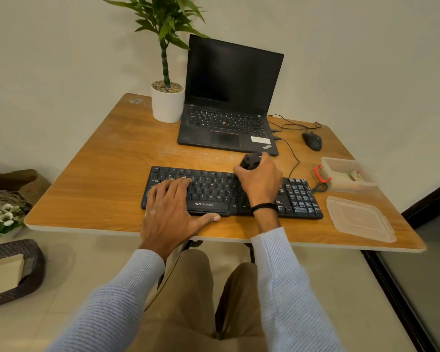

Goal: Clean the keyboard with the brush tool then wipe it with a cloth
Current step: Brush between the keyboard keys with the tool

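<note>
A black keyboard (pixel 214 194) lies along the near edge of the wooden table (pixel 107 174). My left hand (pixel 170 212) rests flat on its left half, fingers spread over the keys and thumb along the front edge. My right hand (pixel 259 182) is closed around a black brush tool (pixel 250 160), whose rounded top sticks out above my fingers over the keyboard's upper middle. The bristles are hidden under my hand. A folded cloth (pixel 354 175) seems to lie inside the clear plastic box (pixel 341 165) at the right.
An open black laptop (pixel 229 110) stands behind the keyboard, with a potted plant (pixel 167 97) to its left and a wired mouse (pixel 312 141) to its right. The box's clear lid (pixel 358 219) and a red clip (pixel 321 174) lie at the right.
</note>
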